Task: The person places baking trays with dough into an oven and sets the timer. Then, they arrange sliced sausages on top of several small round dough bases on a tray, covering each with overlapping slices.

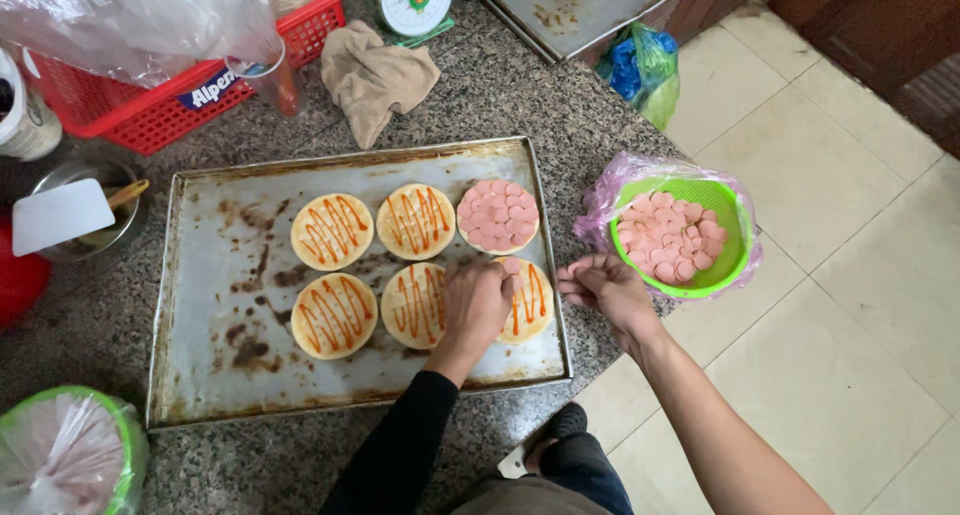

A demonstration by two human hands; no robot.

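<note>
- While the left hand point(476, 303) rests palm down on the sauced dough round point(528, 301) at the front right of the baking tray point(210, 375), its fingers are curled together over the round's left part; whether they pinch a slice I cannot tell.
- One pink sausage slice point(512, 266) lies at the far edge of that same round, just beyond the knuckles.
- The right hand point(605, 287) hovers just off the tray's right rim, over the worktop point(560, 105), fingers loosely bunched; it seems to cup a slice or two, though the view is poor there.
- Near that hand stands a green bowl point(738, 260) lined with a clear plastic bag and filled with pink sausage slices point(670, 237).
- On the tray lie six rounds in two rows; four rounds point(332, 231) carry only orange sauce zigzags, and the far right round point(497, 216) is fully covered with slices.
- Behind the tray sit a crumpled beige cloth point(375, 75), a red basket point(150, 115) and a kitchen scale point(413, 0).
- At the left are a white scraper point(60, 215) over a metal bowl point(125, 230), and at the front left corner another green bowl lined with plastic point(65, 455).
</note>
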